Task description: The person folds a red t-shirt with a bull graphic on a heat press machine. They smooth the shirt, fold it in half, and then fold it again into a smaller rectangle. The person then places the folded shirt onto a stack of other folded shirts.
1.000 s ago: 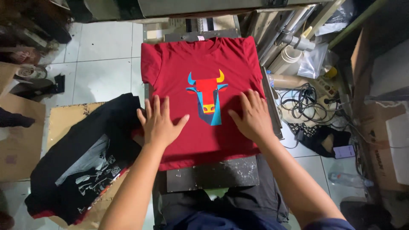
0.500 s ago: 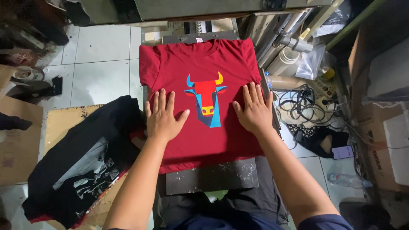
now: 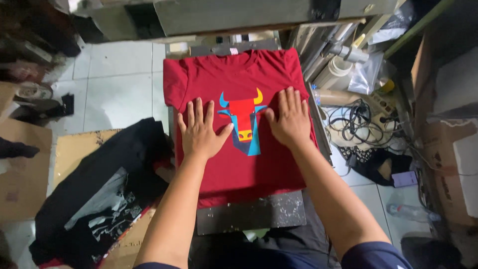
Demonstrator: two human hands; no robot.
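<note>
Both hands, left hand (image 3: 200,130) and right hand (image 3: 290,119), are pressing spread-fingered on a red T-shirt (image 3: 239,144), smoothing it beside the bull print (image 3: 243,122) on the platen (image 3: 251,215).

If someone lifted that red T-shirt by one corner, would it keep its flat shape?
Probably not. The red T-shirt is thin cloth, lying flat only because the platen supports it, so it would likely droop and fold. It looks light. Both the left hand and right hand press it flat, suggesting it shifts or wrinkles easily.
</note>
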